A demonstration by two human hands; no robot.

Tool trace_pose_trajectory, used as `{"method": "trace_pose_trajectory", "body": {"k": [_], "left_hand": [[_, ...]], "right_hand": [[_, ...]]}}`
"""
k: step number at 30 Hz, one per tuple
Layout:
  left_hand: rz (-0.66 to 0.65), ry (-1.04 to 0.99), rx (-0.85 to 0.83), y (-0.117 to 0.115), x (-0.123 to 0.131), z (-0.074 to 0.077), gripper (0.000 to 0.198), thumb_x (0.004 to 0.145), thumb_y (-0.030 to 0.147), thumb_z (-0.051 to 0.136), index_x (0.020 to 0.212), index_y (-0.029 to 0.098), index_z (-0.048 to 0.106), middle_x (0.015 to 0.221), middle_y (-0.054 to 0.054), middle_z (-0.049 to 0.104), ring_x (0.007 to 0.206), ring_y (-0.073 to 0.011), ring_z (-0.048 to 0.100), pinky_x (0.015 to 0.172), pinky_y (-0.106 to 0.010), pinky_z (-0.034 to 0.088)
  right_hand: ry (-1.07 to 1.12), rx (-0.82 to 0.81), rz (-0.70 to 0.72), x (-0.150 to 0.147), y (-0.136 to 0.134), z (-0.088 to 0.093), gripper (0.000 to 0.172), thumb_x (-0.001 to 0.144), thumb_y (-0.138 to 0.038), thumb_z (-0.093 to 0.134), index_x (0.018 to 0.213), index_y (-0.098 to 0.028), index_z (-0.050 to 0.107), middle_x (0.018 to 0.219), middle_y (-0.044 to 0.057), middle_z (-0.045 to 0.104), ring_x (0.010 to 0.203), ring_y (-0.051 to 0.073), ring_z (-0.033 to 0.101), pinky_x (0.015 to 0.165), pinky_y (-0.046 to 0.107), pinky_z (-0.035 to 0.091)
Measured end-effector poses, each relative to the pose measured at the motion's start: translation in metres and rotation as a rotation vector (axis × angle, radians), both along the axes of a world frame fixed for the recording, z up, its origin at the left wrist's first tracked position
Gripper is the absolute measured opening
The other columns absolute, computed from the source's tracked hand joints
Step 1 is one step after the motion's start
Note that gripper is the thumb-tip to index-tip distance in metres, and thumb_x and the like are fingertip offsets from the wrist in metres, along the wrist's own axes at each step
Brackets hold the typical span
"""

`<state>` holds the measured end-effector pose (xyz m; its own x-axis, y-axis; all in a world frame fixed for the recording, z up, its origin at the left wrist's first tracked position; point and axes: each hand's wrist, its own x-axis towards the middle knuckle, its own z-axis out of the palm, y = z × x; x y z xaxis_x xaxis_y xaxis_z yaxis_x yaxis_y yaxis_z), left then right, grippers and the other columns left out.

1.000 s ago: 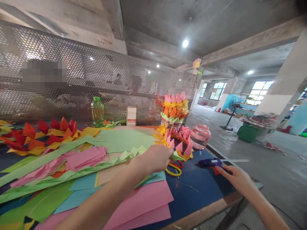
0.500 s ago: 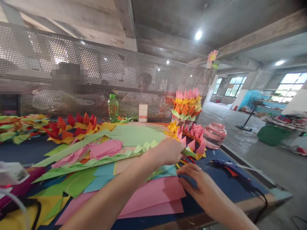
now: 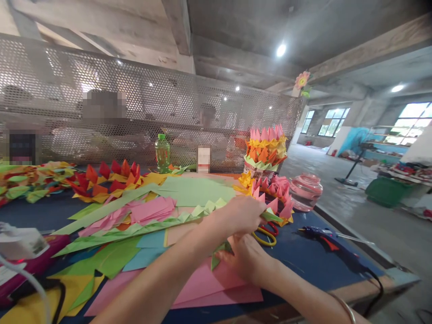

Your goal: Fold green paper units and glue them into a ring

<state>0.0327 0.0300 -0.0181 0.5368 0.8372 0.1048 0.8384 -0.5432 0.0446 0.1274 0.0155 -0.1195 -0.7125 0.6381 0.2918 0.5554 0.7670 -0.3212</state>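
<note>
My left hand [image 3: 245, 212] is closed on a light green folded paper strip [image 3: 189, 215]. Pointed folds line the strip's upper edge, and a green tip sticks out beyond my fingers. Just below, my right hand [image 3: 251, 260] has its thumb and fingers closed on a green piece of paper [image 3: 215, 261], mostly covered by the hand. To the right of my hands lie scissors [image 3: 265, 237] with yellow and red handles, their blades hidden. A ring of pink and yellow folded paper points [image 3: 275, 202] sits just behind them. Pink paper sheets [image 3: 216, 281] lie under my forearms.
A hot glue gun [image 3: 332, 245] with a black cord rests at the right, near a pink clear jar [image 3: 305, 192]. Behind stand a tiered paper decoration [image 3: 266, 150], a green bottle [image 3: 162, 153] and a perforated metal screen [image 3: 175, 99]. A power strip [image 3: 27, 267] lies left.
My right hand has moved left, from beside the scissors to under my left hand, and closed on green paper. The scissor handles are more exposed. My left hand keeps its grip.
</note>
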Motion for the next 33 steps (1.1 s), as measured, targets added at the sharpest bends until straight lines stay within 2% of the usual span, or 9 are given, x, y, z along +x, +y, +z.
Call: {"method": "trace_pose_trajectory", "body": {"k": [3, 6, 8, 12, 15, 18, 24, 27, 33], "left_hand": [[0.004, -0.007, -0.001, 0.000, 0.000, 0.000, 0.019, 0.091, 0.027, 0.054, 0.099, 0.015, 0.066, 0.099, -0.014, 0.073, 0.091, -0.0302, 0.070, 0.069, -0.033, 0.051], [0.002, -0.021, -0.009, 0.000, 0.000, -0.001, 0.019, 0.091, 0.026, 0.054, 0.098, 0.015, 0.067, 0.098, -0.014, 0.073, 0.090, -0.0303, 0.070, 0.070, -0.033, 0.051], [-0.002, -0.033, -0.021, 0.000, -0.001, -0.002, 0.020, 0.092, 0.027, 0.053, 0.101, 0.015, 0.066, 0.100, -0.015, 0.073, 0.091, -0.0298, 0.070, 0.070, -0.033, 0.050], [-0.020, -0.059, -0.061, 0.000, 0.000, -0.001, 0.020, 0.092, 0.028, 0.054, 0.103, 0.016, 0.065, 0.099, -0.013, 0.073, 0.089, -0.0284, 0.069, 0.064, -0.030, 0.046], [-0.059, -0.083, -0.096, 0.000, 0.001, -0.002, 0.015, 0.090, 0.029, 0.057, 0.095, 0.018, 0.065, 0.093, -0.009, 0.073, 0.085, -0.0255, 0.069, 0.058, -0.027, 0.041], [-0.109, -0.106, -0.136, 0.001, 0.002, -0.004, 0.010, 0.088, 0.027, 0.061, 0.086, 0.019, 0.066, 0.086, -0.004, 0.072, 0.079, -0.0210, 0.067, 0.054, -0.025, 0.035], [-0.161, -0.143, -0.212, 0.001, 0.003, -0.004, 0.011, 0.086, 0.028, 0.065, 0.080, 0.019, 0.067, 0.076, 0.000, 0.068, 0.067, -0.0150, 0.061, 0.050, -0.023, 0.030], [-0.163, -0.162, -0.238, 0.001, 0.003, -0.004, 0.012, 0.086, 0.029, 0.065, 0.081, 0.019, 0.067, 0.074, 0.001, 0.067, 0.065, -0.0143, 0.059, 0.050, -0.023, 0.030], [-0.184, -0.196, -0.267, 0.002, 0.003, -0.005, 0.016, 0.087, 0.033, 0.065, 0.082, 0.019, 0.065, 0.076, 0.001, 0.068, 0.066, -0.0143, 0.059, 0.052, -0.023, 0.032]], "right_hand": [[0.031, -0.056, 0.004, 0.020, -0.015, 0.008, 0.012, 0.081, -0.012, 0.067, 0.089, -0.019, 0.065, 0.085, 0.001, 0.072, 0.078, 0.018, 0.067, 0.069, 0.025, 0.049], [0.085, -0.072, 0.029, 0.052, -0.031, 0.017, 0.010, 0.087, -0.013, 0.064, 0.084, -0.022, 0.062, 0.085, -0.002, 0.070, 0.080, 0.014, 0.065, 0.072, 0.022, 0.048], [0.208, -0.015, 0.042, 0.079, -0.035, 0.023, 0.007, 0.091, -0.017, 0.061, 0.086, -0.023, 0.062, 0.084, -0.001, 0.070, 0.081, 0.016, 0.064, 0.073, 0.024, 0.048], [0.390, 0.153, -0.154, 0.128, -0.024, 0.039, 0.005, 0.095, -0.026, 0.058, 0.095, -0.024, 0.063, 0.087, 0.001, 0.068, 0.079, 0.017, 0.065, 0.073, 0.023, 0.050], [0.432, 0.256, -0.307, 0.148, -0.012, 0.051, 0.009, 0.094, -0.033, 0.060, 0.096, -0.025, 0.063, 0.084, 0.000, 0.069, 0.071, 0.016, 0.064, 0.069, 0.023, 0.050], [0.416, 0.266, -0.334, 0.150, -0.008, 0.055, 0.012, 0.095, -0.036, 0.059, 0.096, -0.025, 0.063, 0.084, -0.001, 0.069, 0.070, 0.016, 0.064, 0.068, 0.023, 0.050], [0.349, 0.243, -0.259, 0.140, -0.008, 0.047, 0.008, 0.097, -0.032, 0.057, 0.099, -0.025, 0.062, 0.092, 0.001, 0.069, 0.084, 0.018, 0.065, 0.078, 0.028, 0.048], [0.333, 0.285, -0.260, 0.139, -0.008, 0.046, 0.008, 0.098, -0.031, 0.056, 0.100, -0.025, 0.062, 0.094, 0.002, 0.069, 0.086, 0.020, 0.065, 0.081, 0.031, 0.047], [0.306, 0.286, -0.260, 0.137, -0.009, 0.048, 0.008, 0.098, -0.031, 0.056, 0.099, -0.025, 0.062, 0.092, 0.001, 0.070, 0.085, 0.019, 0.065, 0.077, 0.029, 0.047]]}}
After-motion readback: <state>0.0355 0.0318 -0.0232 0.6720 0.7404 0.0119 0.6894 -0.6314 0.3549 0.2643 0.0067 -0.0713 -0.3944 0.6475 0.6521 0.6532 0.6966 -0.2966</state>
